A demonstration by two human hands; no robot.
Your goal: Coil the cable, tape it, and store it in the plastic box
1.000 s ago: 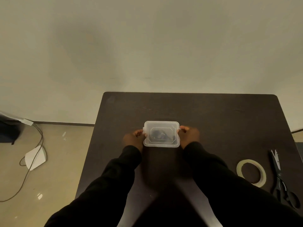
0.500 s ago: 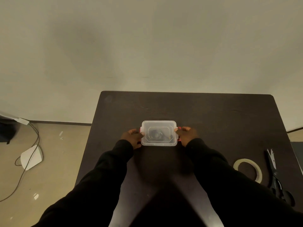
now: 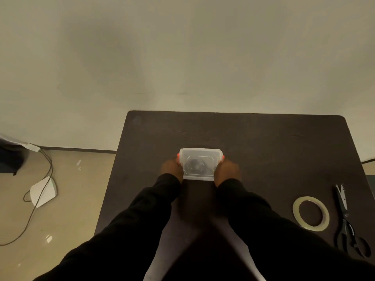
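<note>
A small clear plastic box (image 3: 199,154) with its lid on sits in the middle of the dark table (image 3: 263,142). A dark coiled cable (image 3: 195,165) shows dimly through the lid. My left hand (image 3: 171,168) presses against the box's left side and my right hand (image 3: 228,169) against its right side, fingers wrapped on the red side clips. Black sleeves cover both arms.
A roll of pale tape (image 3: 310,213) lies flat at the table's right, with black-handled scissors (image 3: 348,222) beside it near the right edge. On the floor to the left lie a white device (image 3: 43,191) and a thin cord (image 3: 40,179).
Both hands have slid in along the box's sides, from its outer ends to its near corners. The box stays in place on the table; the camera view shifted a little.
</note>
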